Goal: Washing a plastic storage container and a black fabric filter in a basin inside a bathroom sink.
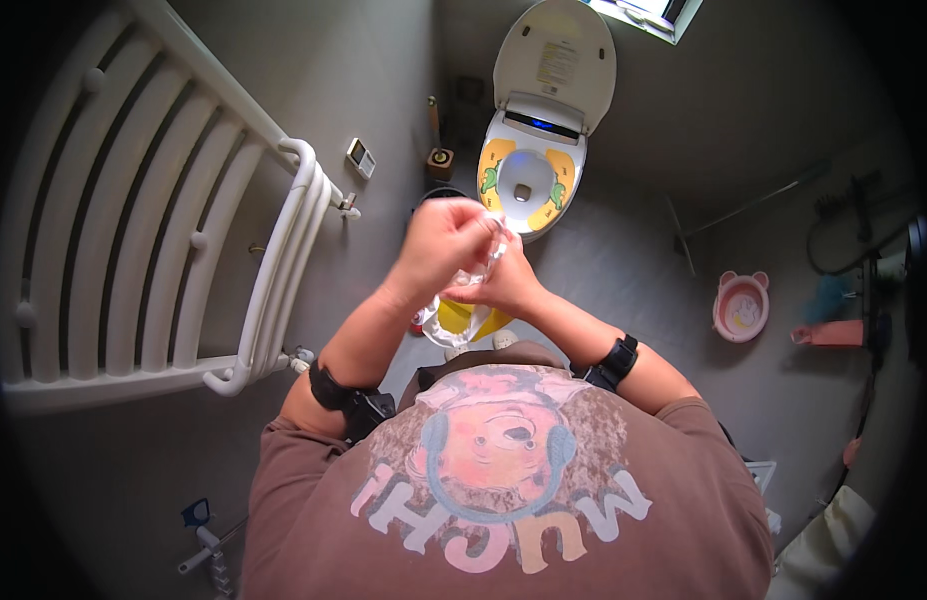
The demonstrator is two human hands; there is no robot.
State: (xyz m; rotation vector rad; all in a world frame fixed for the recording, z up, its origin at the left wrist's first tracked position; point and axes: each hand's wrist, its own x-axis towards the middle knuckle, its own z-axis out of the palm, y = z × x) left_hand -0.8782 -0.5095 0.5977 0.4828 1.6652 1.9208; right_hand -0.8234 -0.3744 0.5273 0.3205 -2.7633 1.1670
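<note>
Both my hands meet in front of me, a little short of the toilet bowl. My left hand (450,238) is bent over a thin white cloth or plastic item (463,330), its fingers closed on the upper part. My right hand (508,277) holds the same item from the other side, thumb pointing left. The item hangs in a loose loop below the hands, over a yellow object (471,319) near my feet. Beyond the hands stands a toilet (527,105) with its lid up and a yellow seat cover with green cartoon figures (559,184).
A white towel radiator (163,225) fills the left wall. A toilet brush in a wooden holder (440,161) and a dark round bin (433,196) stand left of the toilet. At the right are a pink basin (742,306) and a glass panel edge (748,206).
</note>
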